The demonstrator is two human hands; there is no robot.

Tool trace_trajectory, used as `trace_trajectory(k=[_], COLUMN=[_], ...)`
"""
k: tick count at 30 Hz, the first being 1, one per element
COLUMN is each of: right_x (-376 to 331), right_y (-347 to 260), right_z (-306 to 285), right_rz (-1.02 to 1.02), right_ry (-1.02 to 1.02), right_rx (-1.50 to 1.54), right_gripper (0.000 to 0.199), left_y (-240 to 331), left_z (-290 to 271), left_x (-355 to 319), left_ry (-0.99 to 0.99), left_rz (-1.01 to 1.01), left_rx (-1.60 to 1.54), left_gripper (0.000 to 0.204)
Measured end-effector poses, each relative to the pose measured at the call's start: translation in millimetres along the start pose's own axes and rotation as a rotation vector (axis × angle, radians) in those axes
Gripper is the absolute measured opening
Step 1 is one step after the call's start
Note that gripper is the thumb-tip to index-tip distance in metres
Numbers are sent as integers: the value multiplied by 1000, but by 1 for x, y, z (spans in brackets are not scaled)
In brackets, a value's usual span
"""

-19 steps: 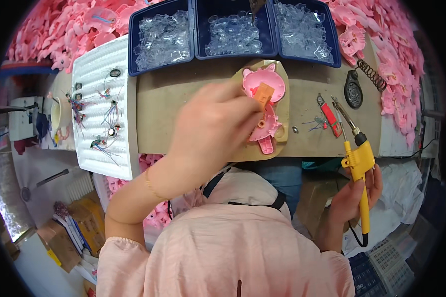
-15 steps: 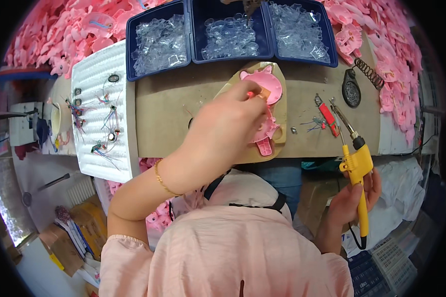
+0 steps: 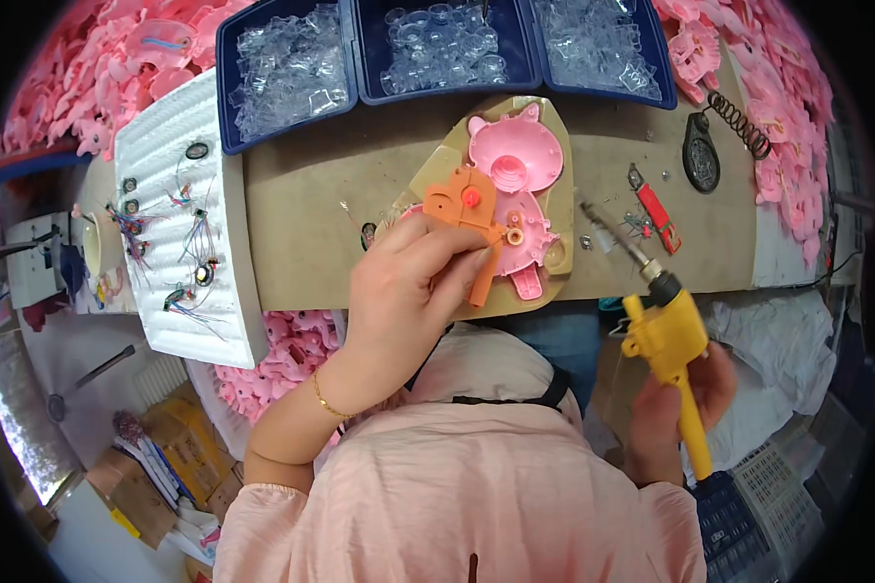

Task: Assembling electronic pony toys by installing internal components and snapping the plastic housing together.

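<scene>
My left hand (image 3: 399,282) pinches an orange flat plastic piece (image 3: 447,194) by its lower part, with a red round spot on it. The piece is over a pink animal-shaped shell (image 3: 515,136), which lies in a beige holder (image 3: 554,262) on the bench, and hides part of it. My right hand (image 3: 681,398) is wrapped round the handle of a yellow gun-style soldering iron (image 3: 671,335). Its metal tip points up and left, to the right of the holder and apart from the shell.
Three joined blue bins (image 3: 360,92) of clear plastic parts stand at the back. A white ridged foam tray (image 3: 165,253) with wired components is at left. At right lie a red-handled tool (image 3: 659,216) and a black stand with a coil spring (image 3: 700,160). Pink shells (image 3: 68,87) are heaped around.
My left hand has moved down and left, bringing the orange piece into fuller view above the shell. My right hand has brought the soldering iron leftward, its tip nearer the holder.
</scene>
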State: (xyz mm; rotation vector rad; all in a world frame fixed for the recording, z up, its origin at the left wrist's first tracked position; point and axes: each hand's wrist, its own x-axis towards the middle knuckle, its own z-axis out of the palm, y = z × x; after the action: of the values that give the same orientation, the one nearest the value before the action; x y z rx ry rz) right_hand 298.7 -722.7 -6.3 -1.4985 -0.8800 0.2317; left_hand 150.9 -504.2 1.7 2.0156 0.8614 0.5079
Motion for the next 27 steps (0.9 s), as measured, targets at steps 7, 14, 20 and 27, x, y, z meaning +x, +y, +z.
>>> trace_trajectory(k=[7, 14, 20, 27], right_x=[3, 10, 16, 19], right_y=[-3, -6, -2, -5], right_z=[4, 4, 15, 23], right_rz=[-142, -157, -210, -152], right_ry=[-308, -397, -394, -402], right_rx=[136, -93, -58, 42], right_gripper=[57, 55, 56, 50], left_y=[-3, -5, -5, -5], left_z=[-5, -3, 1, 0], left_x=[2, 0, 0, 0], left_ry=[-75, -49, 2, 2], left_rz=[94, 110, 116, 132], left_rx=[14, 23, 0, 20], left_gripper=[7, 6, 6, 6])
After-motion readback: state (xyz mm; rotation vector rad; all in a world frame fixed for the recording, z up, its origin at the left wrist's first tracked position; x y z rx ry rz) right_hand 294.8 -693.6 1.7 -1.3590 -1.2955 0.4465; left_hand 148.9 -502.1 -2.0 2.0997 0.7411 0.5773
